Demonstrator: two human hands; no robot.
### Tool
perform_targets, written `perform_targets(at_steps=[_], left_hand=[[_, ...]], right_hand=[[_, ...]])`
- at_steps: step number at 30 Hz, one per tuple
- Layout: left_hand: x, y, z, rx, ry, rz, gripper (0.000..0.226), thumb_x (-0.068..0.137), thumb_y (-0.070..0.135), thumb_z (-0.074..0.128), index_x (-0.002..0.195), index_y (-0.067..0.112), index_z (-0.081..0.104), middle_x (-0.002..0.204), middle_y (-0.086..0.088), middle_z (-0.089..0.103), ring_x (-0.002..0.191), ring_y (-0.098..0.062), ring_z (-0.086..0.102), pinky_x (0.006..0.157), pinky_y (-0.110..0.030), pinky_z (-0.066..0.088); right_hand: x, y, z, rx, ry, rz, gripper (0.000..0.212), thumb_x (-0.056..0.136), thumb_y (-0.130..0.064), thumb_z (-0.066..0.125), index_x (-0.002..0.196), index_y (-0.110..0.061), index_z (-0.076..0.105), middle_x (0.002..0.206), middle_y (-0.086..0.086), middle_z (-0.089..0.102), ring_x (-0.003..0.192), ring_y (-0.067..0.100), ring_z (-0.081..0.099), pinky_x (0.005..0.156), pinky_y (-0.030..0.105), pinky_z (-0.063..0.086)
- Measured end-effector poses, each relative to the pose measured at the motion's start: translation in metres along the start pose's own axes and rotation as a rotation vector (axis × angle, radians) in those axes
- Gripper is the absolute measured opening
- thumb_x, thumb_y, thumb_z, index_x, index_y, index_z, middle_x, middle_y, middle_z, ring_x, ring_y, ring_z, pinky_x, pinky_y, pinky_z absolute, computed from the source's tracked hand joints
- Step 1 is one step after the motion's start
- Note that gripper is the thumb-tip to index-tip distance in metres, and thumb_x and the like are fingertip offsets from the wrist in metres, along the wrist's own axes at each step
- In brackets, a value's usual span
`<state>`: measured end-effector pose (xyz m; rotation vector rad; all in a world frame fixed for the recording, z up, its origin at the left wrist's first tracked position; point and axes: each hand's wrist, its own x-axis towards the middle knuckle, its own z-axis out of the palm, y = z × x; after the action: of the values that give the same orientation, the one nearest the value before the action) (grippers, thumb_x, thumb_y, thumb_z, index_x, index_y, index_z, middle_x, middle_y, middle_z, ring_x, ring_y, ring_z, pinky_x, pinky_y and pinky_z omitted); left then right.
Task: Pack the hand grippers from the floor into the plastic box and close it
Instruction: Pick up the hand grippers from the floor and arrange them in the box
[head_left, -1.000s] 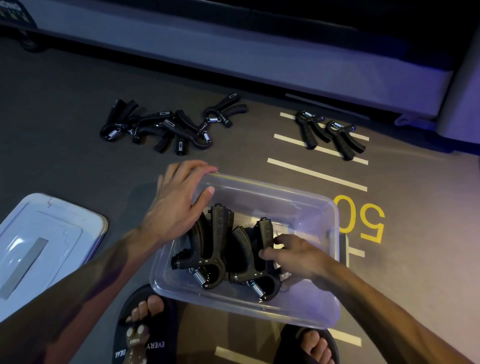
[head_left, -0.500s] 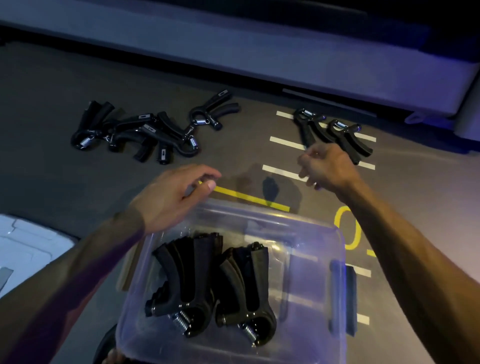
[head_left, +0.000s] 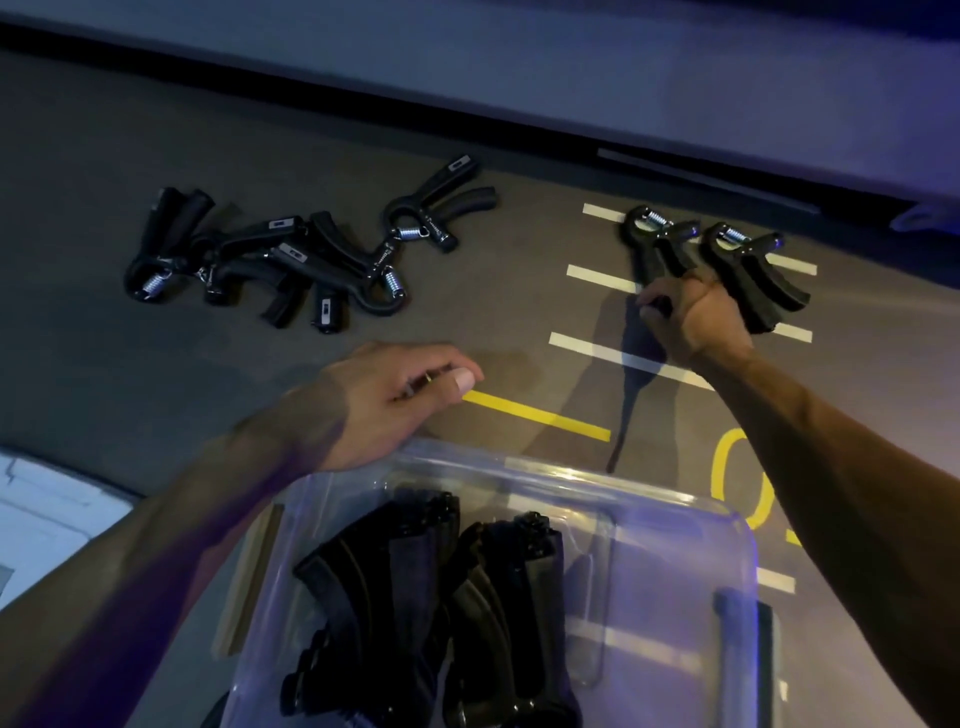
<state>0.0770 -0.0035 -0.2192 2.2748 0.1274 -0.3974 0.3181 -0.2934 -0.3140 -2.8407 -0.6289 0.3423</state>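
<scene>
Hand grippers lie in three places: a pair (head_left: 711, 270) on the white floor stripes, a tangled pile (head_left: 291, 260) farther left, and several (head_left: 431, 597) standing inside the clear plastic box (head_left: 675, 519) nearest the camera. Over the pair, the right hand (head_left: 691, 317) curls its grip round the handles of the left one. The left hand (head_left: 384, 395) hovers beyond the box's far rim, fingers loosely bent, holding nothing. Bare dark floor (head_left: 519, 291) separates pile, pair and box. A white lid (head_left: 47, 514) lies left of the box.
</scene>
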Motion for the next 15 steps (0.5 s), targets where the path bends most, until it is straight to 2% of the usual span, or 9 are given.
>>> perform_targets(at_steps=[2, 4, 7, 9, 11, 15], left_hand=[[-0.001, 0.004, -0.002, -0.003, -0.008, 0.004, 0.047, 0.09, 0.072, 0.032, 0.116, 0.048, 0.062, 0.098, 0.02, 0.071, 0.077, 0.0, 0.06, 0.063, -0.012, 0.04], [-0.004, 0.01, -0.005, 0.012, 0.003, 0.011, 0.045, 0.093, 0.067, 0.033, 0.115, 0.043, 0.065, 0.098, 0.023, 0.07, 0.081, 0.003, 0.06, 0.067, -0.013, 0.041], [-0.013, 0.019, -0.008, 0.026, 0.079, 0.039, 0.035, 0.102, 0.054, 0.042, 0.113, 0.035, 0.069, 0.105, 0.025, 0.069, 0.1, 0.009, 0.059, 0.083, -0.013, 0.045], [-0.022, 0.027, -0.01, 0.034, 0.155, 0.081, 0.026, 0.105, 0.042, 0.048, 0.11, 0.032, 0.071, 0.106, 0.025, 0.068, 0.105, 0.005, 0.058, 0.088, -0.013, 0.044], [-0.031, 0.034, -0.011, 0.044, 0.241, 0.125, 0.022, 0.104, 0.035, 0.052, 0.108, 0.031, 0.073, 0.102, 0.026, 0.068, 0.102, 0.004, 0.057, 0.087, -0.011, 0.041], [-0.051, 0.049, -0.014, -0.062, 0.378, 0.135, 0.017, 0.102, 0.031, 0.059, 0.113, 0.031, 0.072, 0.101, 0.024, 0.07, 0.099, 0.007, 0.062, 0.082, -0.006, 0.043]], right_hand=[[-0.012, -0.006, -0.002, 0.097, 0.02, -0.056, 0.015, 0.096, -0.027, 0.059, 0.106, -0.023, 0.069, 0.107, 0.01, 0.064, 0.09, 0.025, 0.06, 0.072, 0.03, 0.043], [-0.026, -0.015, -0.007, 0.204, 0.058, -0.115, 0.015, 0.098, -0.028, 0.058, 0.109, -0.023, 0.068, 0.105, 0.006, 0.064, 0.089, 0.021, 0.06, 0.071, 0.03, 0.043], [-0.051, -0.037, -0.025, 0.586, 0.082, -0.017, 0.018, 0.098, -0.024, 0.06, 0.116, -0.024, 0.066, 0.094, -0.003, 0.063, 0.084, 0.018, 0.064, 0.07, 0.028, 0.052], [-0.068, -0.054, -0.041, 0.862, 0.077, 0.084, 0.019, 0.099, -0.021, 0.06, 0.117, -0.024, 0.065, 0.09, 0.006, 0.068, 0.077, 0.018, 0.066, 0.074, 0.032, 0.057], [-0.086, -0.073, -0.059, 1.086, 0.046, 0.141, 0.021, 0.099, -0.017, 0.06, 0.119, -0.021, 0.063, 0.101, 0.019, 0.071, 0.076, 0.021, 0.071, 0.08, 0.04, 0.06], [-0.132, -0.109, -0.093, 1.54, -0.116, 0.116, 0.025, 0.099, -0.01, 0.056, 0.124, -0.012, 0.059, 0.097, 0.012, 0.075, 0.078, 0.023, 0.075, 0.079, 0.035, 0.061]])
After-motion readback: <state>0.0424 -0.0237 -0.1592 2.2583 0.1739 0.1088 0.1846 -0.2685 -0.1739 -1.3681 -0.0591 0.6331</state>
